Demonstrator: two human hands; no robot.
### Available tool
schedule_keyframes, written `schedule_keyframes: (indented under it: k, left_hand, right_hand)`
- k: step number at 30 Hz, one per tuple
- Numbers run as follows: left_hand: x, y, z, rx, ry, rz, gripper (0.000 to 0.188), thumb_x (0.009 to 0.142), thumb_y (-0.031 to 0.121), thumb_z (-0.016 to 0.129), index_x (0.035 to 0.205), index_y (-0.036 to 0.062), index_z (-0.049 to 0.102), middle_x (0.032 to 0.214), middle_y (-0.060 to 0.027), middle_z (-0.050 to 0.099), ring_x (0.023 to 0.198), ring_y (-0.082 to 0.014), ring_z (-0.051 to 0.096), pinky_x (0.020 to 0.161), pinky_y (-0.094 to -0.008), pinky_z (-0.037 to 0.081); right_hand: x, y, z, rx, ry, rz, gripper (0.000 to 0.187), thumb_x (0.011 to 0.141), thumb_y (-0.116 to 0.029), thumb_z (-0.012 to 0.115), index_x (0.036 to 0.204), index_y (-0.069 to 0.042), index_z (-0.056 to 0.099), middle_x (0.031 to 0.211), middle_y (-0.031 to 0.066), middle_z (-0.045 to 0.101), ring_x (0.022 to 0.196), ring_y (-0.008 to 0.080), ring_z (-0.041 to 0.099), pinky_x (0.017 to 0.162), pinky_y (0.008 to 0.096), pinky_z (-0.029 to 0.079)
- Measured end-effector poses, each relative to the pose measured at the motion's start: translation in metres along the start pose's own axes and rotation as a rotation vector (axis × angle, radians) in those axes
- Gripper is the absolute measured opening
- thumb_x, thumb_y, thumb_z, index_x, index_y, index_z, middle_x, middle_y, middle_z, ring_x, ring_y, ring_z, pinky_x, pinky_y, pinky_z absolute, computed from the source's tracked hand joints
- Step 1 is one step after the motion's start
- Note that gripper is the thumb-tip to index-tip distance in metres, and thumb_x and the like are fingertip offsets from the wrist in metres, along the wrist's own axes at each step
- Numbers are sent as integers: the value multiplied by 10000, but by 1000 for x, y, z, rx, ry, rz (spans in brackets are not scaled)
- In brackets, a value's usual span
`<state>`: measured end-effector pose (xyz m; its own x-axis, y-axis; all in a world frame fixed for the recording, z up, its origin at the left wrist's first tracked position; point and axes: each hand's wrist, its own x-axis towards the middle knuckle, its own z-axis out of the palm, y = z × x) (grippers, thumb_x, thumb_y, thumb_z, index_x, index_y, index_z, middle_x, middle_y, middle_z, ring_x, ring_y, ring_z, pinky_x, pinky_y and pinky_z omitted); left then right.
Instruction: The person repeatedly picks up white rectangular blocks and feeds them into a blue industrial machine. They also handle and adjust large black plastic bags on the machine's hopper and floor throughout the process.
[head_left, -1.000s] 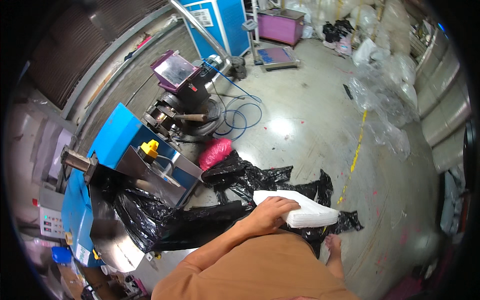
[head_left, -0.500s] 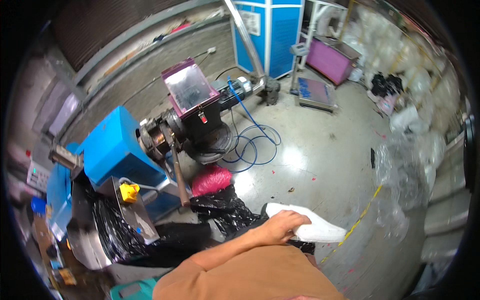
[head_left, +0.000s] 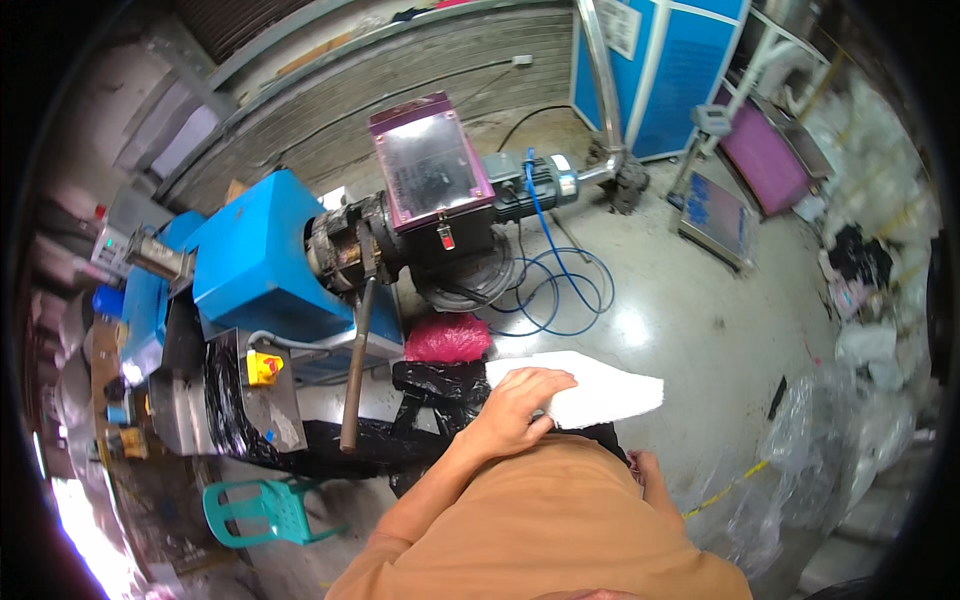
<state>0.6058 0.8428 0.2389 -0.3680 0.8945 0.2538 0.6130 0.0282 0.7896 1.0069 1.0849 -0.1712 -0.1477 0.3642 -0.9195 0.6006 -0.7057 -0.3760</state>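
In front of my body, my left hand [head_left: 525,405] grips a flat white folded piece [head_left: 610,390], with the fingers over its left end and the thumb at its lower edge. Whether it is cloth, paper or foam I cannot tell. Low on the right of my brown shirt, my right hand [head_left: 646,468] hangs partly hidden, and its fingers do not show clearly. Beyond the white piece and to its left, a black plastic bag [head_left: 445,385] lies on the floor beside a pink plastic bag [head_left: 448,338].
A blue machine [head_left: 265,245] with a dark hopper under a purple-framed lid [head_left: 430,165] stands ahead left, its long handle [head_left: 358,375] sticking out towards me. A blue hose [head_left: 560,300] coils on the floor. A green chair [head_left: 265,510] is left, a platform scale [head_left: 715,220] far right, clear plastic [head_left: 800,470] right.
My view has turned left, bringing the green chair fully in. My left hand still holds the white piece, now nearer the black bag. My right hand has come into view.
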Motion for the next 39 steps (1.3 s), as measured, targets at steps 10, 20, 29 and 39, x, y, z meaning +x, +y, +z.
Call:
schedule_keyframes:
  k: [10,20,29,39]
  left_hand:
    - [74,-45,14,116,246,-406,509,736,39,653,1243,78,653,1221,-126,688,1145,-346,610,1010,-450,457]
    - [135,-84,-1,56,262,-578,503,753,63,674,1255,82,644,1262,-126,676,1160,-345,603,1018,-449,446]
    - [152,-163,-64,31,136,-565,486,775,54,659,1257,94,620,1233,-134,663,1183,-344,590,1028,-459,427]
    - [149,-224,-106,-66,50,-633,525,742,42,654,1265,76,627,1253,-127,659,1211,-359,577,1077,-466,416]
  right_hand:
    - [113,-289,27,-476,-153,-152,240,1014,-204,538,1136,-61,687,916,89,729,765,186,694,619,340,524]
    - [116,-425,97,-645,-229,-137,322,1028,-222,497,1259,-64,656,1062,87,749,861,185,715,700,329,541]
    - [101,-411,163,-676,-192,-34,286,1018,-200,500,1171,-49,687,970,90,753,786,188,701,657,339,524]
    - [122,-434,241,-589,-264,-118,281,1023,-165,480,1174,-48,686,966,82,751,749,170,689,620,304,503]
